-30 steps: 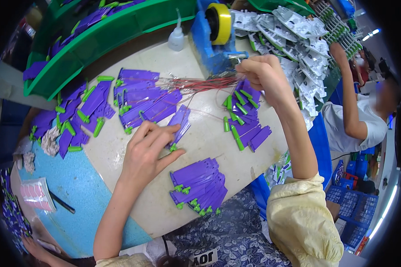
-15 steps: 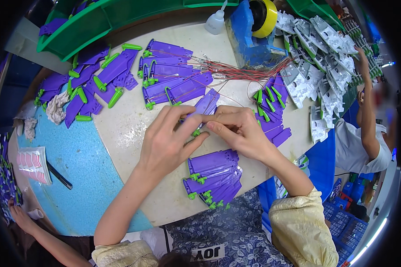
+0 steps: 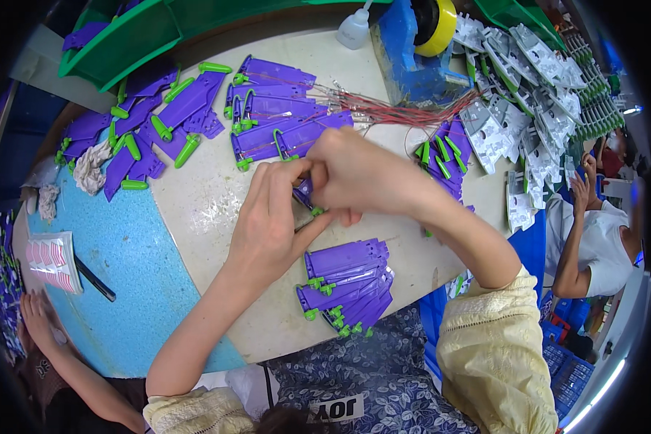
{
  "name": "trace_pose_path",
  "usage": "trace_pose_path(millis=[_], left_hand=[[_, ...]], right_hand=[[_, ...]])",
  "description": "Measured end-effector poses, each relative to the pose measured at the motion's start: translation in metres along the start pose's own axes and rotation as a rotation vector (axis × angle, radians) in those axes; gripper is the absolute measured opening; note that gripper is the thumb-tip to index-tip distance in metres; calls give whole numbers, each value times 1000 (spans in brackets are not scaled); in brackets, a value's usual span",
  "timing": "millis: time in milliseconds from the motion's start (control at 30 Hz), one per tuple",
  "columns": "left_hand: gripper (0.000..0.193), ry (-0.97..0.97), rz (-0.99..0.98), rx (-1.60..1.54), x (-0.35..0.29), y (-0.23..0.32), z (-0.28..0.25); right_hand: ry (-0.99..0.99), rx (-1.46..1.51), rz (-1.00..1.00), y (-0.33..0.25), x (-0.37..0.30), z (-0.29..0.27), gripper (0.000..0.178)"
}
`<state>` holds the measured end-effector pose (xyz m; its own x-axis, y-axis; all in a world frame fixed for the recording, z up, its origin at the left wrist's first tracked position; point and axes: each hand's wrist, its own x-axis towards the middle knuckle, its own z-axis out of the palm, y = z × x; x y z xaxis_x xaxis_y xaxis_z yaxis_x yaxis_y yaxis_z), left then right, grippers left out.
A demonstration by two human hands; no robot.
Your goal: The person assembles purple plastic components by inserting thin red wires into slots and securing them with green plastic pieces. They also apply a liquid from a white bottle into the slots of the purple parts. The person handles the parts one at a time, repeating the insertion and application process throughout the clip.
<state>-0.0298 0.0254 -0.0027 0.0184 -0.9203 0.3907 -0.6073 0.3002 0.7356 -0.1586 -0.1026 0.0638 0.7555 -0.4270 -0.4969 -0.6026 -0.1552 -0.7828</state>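
Work stays on one purple piece (image 3: pixel 304 192), at eleven o'clock from the purple stack (image 3: pixel 346 254). The left hand (image 3: pixel 267 213) holds it; the right hand (image 3: pixel 362 173) has just moved over it, its grip too hidden to tell.

assembly workshop, workbench (image 3: pixel 202 210) bearing rows of alike purple parts (image 3: pixel 349 281), tape dispenser (image 3: pixel 406 76), green bin (image 3: pixel 134 45), co-worker (image 3: pixel 599 242) nearby

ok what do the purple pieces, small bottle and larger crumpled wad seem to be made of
Purple pieces: probably hard moulded plastic, smooth with a slight sheen; crisp edges and pale highlights. Small bottle: likely plastic, milky; the whitish body looks translucent. Larger wad: matte, off-white; soft folds suggest cloth, though paper is possible.
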Motion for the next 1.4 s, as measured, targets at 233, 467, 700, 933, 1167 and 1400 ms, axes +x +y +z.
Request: trace_pose_path(millis=[233,467,700,933,1167,1400], left_hand=[[83,21,53,419,15,11,-15],[86,-172,16,522,39,-13,-18],[47,103,312,321,6,-11,-37],[36,-70,56,54,-28,13,-14],[67,12,-145,-249,-21,10,-5],[63,35,-144,-233,-22,8,-3]], right_hand=[[910,-263,-368,5,4,-21,10],[913,-616,-425,38,56,-33,12],[958,-520,-821,-51,-81,-32,18],[497,-391,-394,21,-69,35,9],[436,-226,-442,28,-30,41,9],[269,-149,-358,30,-52,40,19]])
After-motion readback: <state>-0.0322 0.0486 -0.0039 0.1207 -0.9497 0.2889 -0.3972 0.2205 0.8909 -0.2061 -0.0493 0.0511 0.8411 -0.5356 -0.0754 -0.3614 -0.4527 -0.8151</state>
